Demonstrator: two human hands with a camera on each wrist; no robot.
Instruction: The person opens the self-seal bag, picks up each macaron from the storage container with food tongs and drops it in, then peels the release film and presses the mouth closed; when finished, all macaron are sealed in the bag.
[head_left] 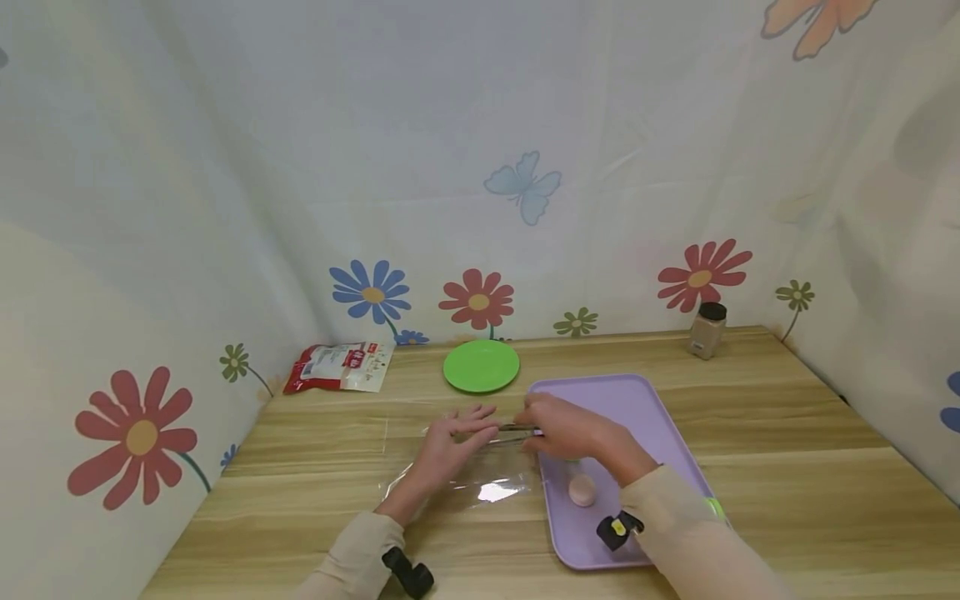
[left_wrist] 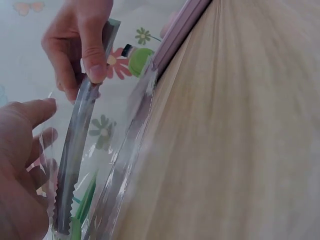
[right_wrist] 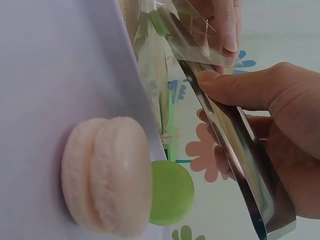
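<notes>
My right hand grips metal tongs with serrated edges, thumb on one side and fingers on the other. Their tips reach into a clear plastic bag, where a green macaron shows at the tip end. My left hand is at the bag's mouth, its fingers extended against the thin film. Below my right hand, a pale pink macaron lies on the purple tray. Beyond it in the right wrist view is a round green piece.
A green plate lies at the back of the wooden table. To its left is a red and white packet. A jar with a black lid stands at the back right, before the flowered curtain.
</notes>
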